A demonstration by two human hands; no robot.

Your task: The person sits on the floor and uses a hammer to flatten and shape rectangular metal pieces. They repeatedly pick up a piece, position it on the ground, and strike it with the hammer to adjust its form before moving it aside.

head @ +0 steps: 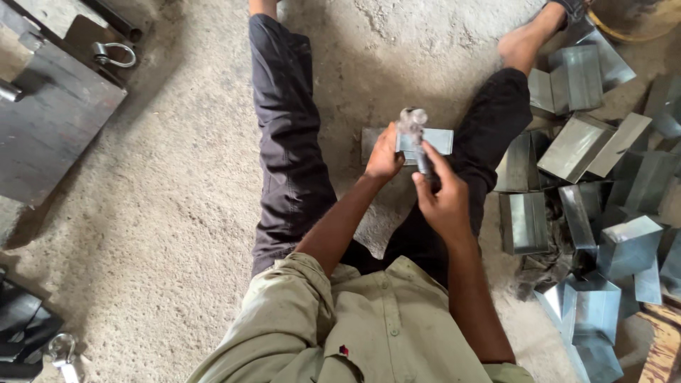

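Left hand [384,157] steadies sheet-metal piece [425,140] — right hand [441,202] grips hammer [416,135].

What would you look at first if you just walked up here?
Probably the two hands in the middle: the left hand steadies a flat metal piece on the floor between the legs, while the right hand holds a hammer over it. Next, the shiny heap of folded metal boxes on the right. A dark metal plate lies at the upper left.

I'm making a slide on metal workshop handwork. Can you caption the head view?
Seated on the floor, left hand steadies a metal sheet piece while right hand grips a hammer.
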